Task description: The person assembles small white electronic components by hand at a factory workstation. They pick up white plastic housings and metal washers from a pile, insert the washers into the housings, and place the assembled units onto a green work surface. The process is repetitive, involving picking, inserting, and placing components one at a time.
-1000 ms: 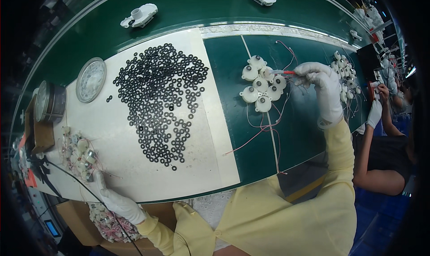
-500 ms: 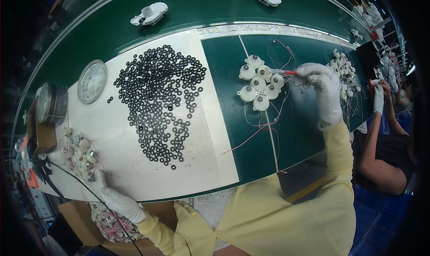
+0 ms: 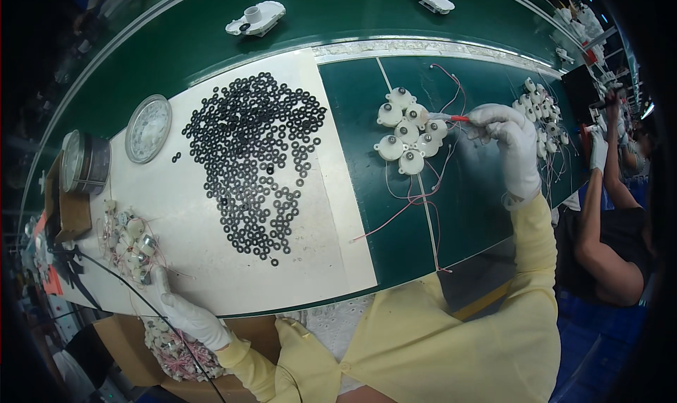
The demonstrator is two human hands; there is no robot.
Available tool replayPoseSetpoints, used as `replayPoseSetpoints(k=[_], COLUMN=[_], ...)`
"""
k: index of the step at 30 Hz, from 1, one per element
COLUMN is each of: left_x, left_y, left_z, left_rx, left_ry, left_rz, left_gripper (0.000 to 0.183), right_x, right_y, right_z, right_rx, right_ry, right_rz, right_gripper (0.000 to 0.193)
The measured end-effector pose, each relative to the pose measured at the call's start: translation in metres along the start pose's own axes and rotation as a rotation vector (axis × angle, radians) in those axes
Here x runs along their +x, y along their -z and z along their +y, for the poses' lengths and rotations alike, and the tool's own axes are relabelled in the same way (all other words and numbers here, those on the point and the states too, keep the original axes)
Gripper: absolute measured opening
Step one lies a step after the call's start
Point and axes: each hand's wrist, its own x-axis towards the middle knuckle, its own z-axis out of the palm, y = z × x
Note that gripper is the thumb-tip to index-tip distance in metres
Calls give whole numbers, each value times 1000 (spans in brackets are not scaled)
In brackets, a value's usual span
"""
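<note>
While my right fingers (image 3: 486, 119) stay almost where they were half a second ago, the two white housings (image 3: 262, 19) on the green belt (image 3: 338, 19) have slid further to the right, and the co-worker's gloved hand (image 3: 599, 151) has shifted too. The cluster of round parts (image 3: 410, 162) lies as it did in that earlier view.

Those round parts look like smooth, cream plastic, each with small side lugs and a dark hub in its middle; thin pinkish wires (image 3: 374, 231) curl loosely from them over the green tabletop (image 3: 479, 212). To the left, flat black rings (image 3: 257, 110) spread over a matte white sheet (image 3: 321, 269), near a shallow round dish (image 3: 149, 129) holding something whitish.

In white fabric gloves, my right fingers are clamped together on a slim tool with a red handle (image 3: 458, 118); its pale end reaches left to the upper right of the cluster, which lies just beyond it, apart from my glove. My left fingers (image 3: 162, 282) are just beside a heap of wired parts (image 3: 130, 241); I cannot tell whether they grip anything.
</note>
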Motion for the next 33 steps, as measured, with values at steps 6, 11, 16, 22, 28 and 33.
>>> replayPoseSetpoints(k=[6,11,16,22,28,33], left_x=[1,-1,1,0,0,0], left_y=[-1,3,0,0,1,2], left_z=[1,2,1,5,2,-2], left_rx=[3,17,17,2,23,2], left_ry=[0,-24,-8,-2,-31,-39], left_rz=[-12,-20,-16,-6,-20,-35], left_gripper=[73,66,73,72,66,60], right_x=[3,4,2,-1,-4,-3], right_y=[-15,-22,-24,-17,-11,-36], right_z=[-3,-1,-3,-2,-10,-34], right_rx=[25,59,70,23,83,164], right_ry=[-70,-142,-170,-169,-109,-197], right_rz=[-120,-101,-62,-41,-27,-99], right_gripper=[34,35,36,38,35,40])
